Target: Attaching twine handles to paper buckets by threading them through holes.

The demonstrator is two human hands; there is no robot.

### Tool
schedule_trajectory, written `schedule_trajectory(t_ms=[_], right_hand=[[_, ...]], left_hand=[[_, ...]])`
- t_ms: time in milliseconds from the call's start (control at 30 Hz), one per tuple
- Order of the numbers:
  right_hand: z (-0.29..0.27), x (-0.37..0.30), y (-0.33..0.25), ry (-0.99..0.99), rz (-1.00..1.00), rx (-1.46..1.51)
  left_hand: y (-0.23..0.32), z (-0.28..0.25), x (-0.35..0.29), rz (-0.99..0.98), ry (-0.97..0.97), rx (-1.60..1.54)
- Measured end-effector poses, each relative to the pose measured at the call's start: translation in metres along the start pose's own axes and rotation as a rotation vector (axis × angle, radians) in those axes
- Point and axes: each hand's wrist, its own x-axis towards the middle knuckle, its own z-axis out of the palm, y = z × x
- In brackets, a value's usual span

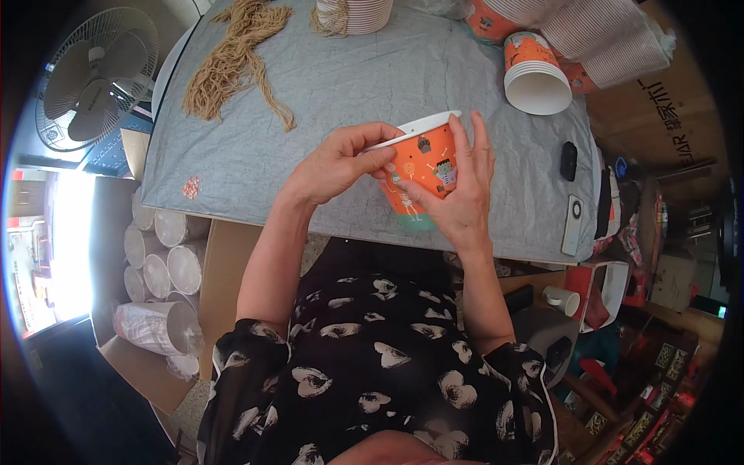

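At the upper left of the frame, a pale fan (94, 85) with a round wire guard. Lower at the left, a cardboard box (143, 373) with several stacks of pale round containers (184, 267), and near its bottom, one stack in clear plastic (147, 325).

Across the upper middle, a worktop (387, 77) under a creased grey cover. On its left part, a small red-and-white patch (191, 186); above, a loose bundle of tan cord (232, 66), with one strand trailing to the right. At the top centre, a white stack of cups (366, 17), with similar cord against its left side.

At the centre, the left hand (329, 167), with its grip closed on a cup rim: thumb against the outer wall, forefinger over the edge; for the other fingertips, not possible to tell the exact place. Just to the right, between both hands, an orange cup (422, 159) with white rim, green base and cartoon figures, tilted above the near part of the worktop. Next, the right hand (465, 186), with a wider grip around the right side of the cup: thumb on the front wall, fingers rather straight.

At the upper right, a lying stack of orange cups (533, 58) and, behind it, plastic-wrapped stacks (604, 39). Below, a small black object (569, 161) and a slim white device (573, 225). At the lower right, a white mug (561, 301).
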Motion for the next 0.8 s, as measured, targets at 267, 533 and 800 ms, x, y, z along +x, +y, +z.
schedule_trajectory(t_ms=[267,533,800], right_hand=[[0.010,0.010,0.002,-0.062,0.033,0.063],[0.018,0.012,-0.001,-0.062,-0.007,0.013],[0.021,0.009,-0.003,-0.049,-0.022,-0.033]], left_hand=[[-0.013,-0.006,0.003,-0.035,0.005,-0.125],[-0.020,-0.008,0.003,-0.061,0.118,-0.213],[-0.026,0.003,0.006,-0.034,0.291,-0.215]])
